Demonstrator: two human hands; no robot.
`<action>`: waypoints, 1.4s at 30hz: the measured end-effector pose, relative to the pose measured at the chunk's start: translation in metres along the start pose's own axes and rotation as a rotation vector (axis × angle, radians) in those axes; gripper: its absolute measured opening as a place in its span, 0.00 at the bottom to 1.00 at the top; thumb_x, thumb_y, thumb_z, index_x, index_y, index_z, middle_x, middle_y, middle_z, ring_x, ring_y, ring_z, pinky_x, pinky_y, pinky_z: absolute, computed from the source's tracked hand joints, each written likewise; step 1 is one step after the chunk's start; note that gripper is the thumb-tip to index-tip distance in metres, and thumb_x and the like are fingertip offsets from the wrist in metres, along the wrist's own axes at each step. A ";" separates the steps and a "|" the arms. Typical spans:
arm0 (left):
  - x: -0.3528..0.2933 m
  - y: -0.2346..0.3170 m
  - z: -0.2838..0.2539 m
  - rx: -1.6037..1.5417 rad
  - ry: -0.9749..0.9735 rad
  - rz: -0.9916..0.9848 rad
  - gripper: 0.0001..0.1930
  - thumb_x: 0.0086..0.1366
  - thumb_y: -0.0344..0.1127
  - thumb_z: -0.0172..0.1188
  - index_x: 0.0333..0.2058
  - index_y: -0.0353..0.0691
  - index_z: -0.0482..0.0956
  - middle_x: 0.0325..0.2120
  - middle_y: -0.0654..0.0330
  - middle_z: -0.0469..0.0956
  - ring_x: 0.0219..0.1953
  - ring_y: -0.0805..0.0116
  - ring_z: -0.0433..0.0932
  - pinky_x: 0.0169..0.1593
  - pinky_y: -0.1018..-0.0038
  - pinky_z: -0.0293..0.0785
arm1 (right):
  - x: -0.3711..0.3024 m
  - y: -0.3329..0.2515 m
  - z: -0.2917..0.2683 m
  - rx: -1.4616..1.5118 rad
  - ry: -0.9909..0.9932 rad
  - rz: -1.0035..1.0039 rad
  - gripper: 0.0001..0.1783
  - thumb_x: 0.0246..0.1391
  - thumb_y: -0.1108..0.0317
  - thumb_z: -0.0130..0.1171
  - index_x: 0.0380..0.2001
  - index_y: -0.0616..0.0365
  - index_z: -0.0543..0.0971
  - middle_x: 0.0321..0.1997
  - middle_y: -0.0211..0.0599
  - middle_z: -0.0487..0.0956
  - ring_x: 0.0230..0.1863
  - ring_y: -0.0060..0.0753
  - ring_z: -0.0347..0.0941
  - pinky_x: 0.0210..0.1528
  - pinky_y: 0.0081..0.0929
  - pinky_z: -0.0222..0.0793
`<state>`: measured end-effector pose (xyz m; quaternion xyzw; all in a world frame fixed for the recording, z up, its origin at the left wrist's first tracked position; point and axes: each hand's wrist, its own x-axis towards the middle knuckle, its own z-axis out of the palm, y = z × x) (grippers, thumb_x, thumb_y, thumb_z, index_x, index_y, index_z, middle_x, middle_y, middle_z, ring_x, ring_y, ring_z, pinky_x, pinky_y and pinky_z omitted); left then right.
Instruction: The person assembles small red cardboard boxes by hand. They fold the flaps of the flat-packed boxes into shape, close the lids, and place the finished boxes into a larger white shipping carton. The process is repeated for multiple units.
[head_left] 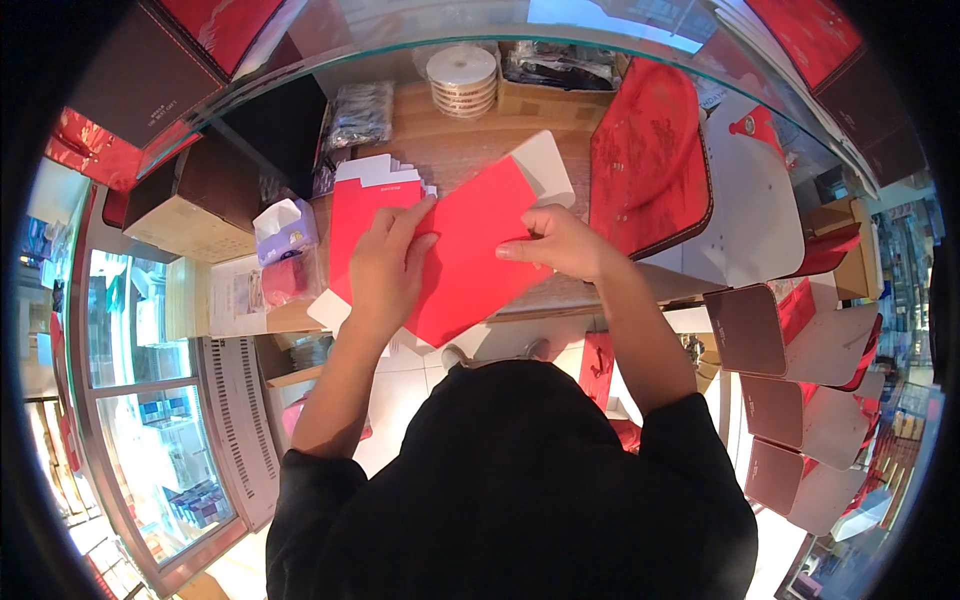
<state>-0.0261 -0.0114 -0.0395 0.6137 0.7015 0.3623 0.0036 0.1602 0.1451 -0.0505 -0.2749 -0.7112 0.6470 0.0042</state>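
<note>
A flat red carton with a white flap at its upper right lies slantwise in front of me. My right hand pinches its right edge between thumb and fingers. Across its left edge rests my left hand, with thumb and forefinger stretched out and apart. Under and beside that hand is a stack of similar red cartons, whose stepped white tabs stick out at the far end. The left hand and the slanted carton cover part of this stack.
On the wooden table stand a stack of white discs and an open cardboard box. A purple tissue box is at left, a large red case at right. A glass edge crosses the back.
</note>
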 end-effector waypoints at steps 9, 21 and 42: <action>0.001 0.018 0.000 0.259 -0.132 0.174 0.52 0.44 0.60 0.67 0.60 0.30 0.55 0.53 0.46 0.65 0.48 0.50 0.70 0.55 0.62 0.65 | -0.016 -0.005 0.013 0.294 0.097 -0.326 0.11 0.55 0.71 0.59 0.41 0.65 0.77 0.38 0.28 0.79 0.38 0.14 0.72 0.39 0.18 0.69; -0.004 0.002 0.018 -0.344 -0.298 -0.300 0.42 0.50 0.45 0.69 0.59 0.31 0.59 0.44 0.47 0.75 0.44 0.55 0.77 0.48 0.66 0.73 | -0.026 -0.030 0.019 -0.628 0.762 -0.810 0.32 0.46 0.71 0.65 0.56 0.63 0.67 0.56 0.45 0.70 0.58 0.31 0.64 0.57 0.34 0.62; -0.016 0.009 0.032 -0.930 -0.065 -0.432 0.27 0.61 0.39 0.60 0.54 0.33 0.61 0.47 0.54 0.70 0.49 0.68 0.70 0.53 0.71 0.67 | -0.013 0.010 0.050 0.358 0.480 -0.471 0.38 0.45 0.69 0.67 0.57 0.64 0.60 0.51 0.39 0.71 0.52 0.29 0.68 0.55 0.30 0.65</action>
